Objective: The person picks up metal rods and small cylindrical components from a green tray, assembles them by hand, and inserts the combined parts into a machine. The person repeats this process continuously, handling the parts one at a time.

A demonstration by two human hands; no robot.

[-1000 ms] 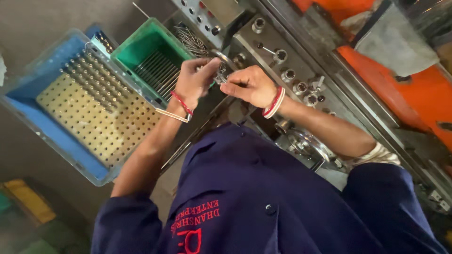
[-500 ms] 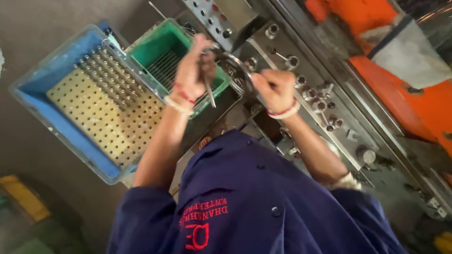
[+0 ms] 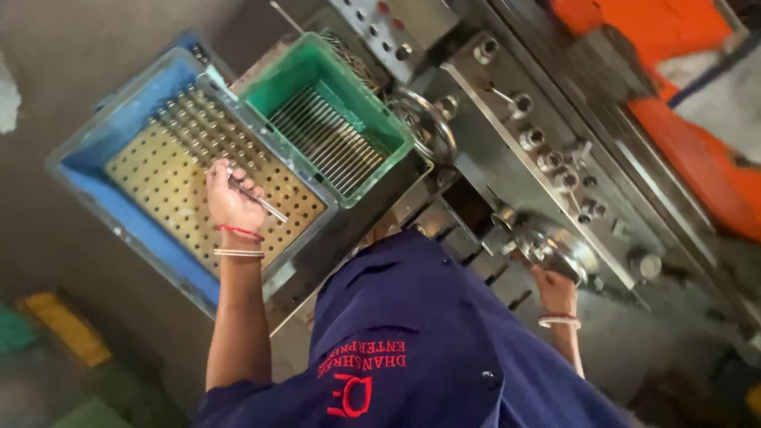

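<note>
Machine: a grey metal machine (image 3: 555,150) is seen at the right, fitted with bolts and knobs.
Blue crate: a blue crate (image 3: 95,158) is set at the left, and a perforated yellow plate (image 3: 166,190) stuck with pins is held in it.
Green crate: a green crate (image 3: 380,127) of thin metal rods is placed beside the blue one.
Right hand: the right hand (image 3: 555,287) is closed around a round metal handle (image 3: 555,246) on the machine.
Left hand: the left hand (image 3: 230,198) is clamped on a thin metal rod (image 3: 265,204), held over the perforated plate.

We are looking down on a grey concrete floor (image 3: 95,341), daylight falling across it. A steel machine (image 3: 555,150) is filling the right side, an orange panel (image 3: 674,32) behind it, a yellow block (image 3: 67,329) lying lower left.
</note>
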